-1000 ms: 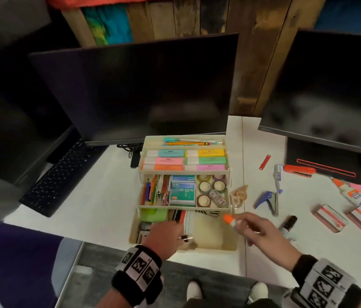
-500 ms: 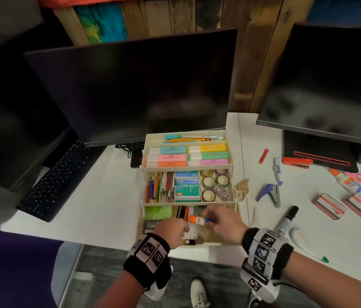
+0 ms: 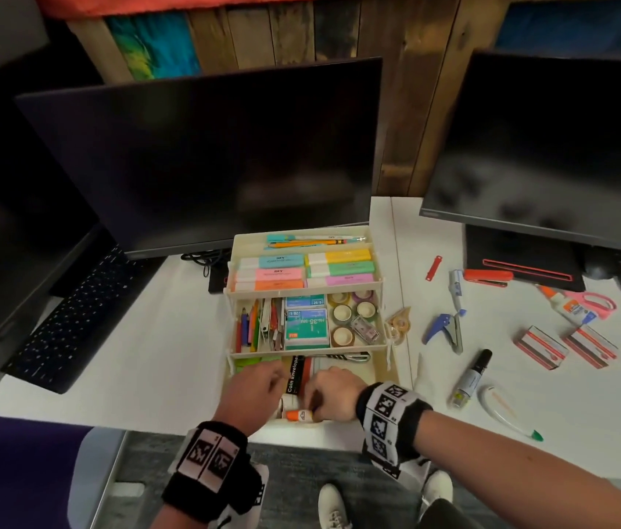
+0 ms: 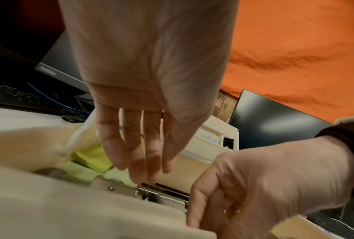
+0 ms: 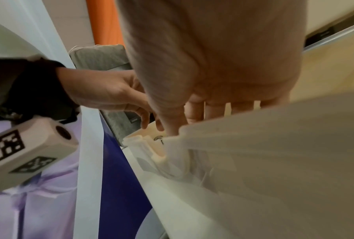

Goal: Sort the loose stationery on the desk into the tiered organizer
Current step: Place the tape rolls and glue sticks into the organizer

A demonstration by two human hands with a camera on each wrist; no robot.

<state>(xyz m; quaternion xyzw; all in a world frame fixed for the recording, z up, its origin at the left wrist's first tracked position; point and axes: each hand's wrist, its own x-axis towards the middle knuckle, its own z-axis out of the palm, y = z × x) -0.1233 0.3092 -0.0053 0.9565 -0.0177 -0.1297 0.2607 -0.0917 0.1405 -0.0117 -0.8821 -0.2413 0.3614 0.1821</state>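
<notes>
While left hand (image 3: 253, 391) hangs loose, right hand (image 3: 333, 395) pinches glue stick (image 3: 298, 415) — bottom tier.

Organizer (image 3: 387, 360) matt cream plastic, desk (image 3: 141, 357) smooth white, wall planks (image 3: 396, 89) rough wood

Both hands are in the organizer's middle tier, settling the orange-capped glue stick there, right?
Not the middle tier. The head view shows the left hand and right hand in the organizer's bottom tier, the orange-capped glue stick at its front edge.
</notes>
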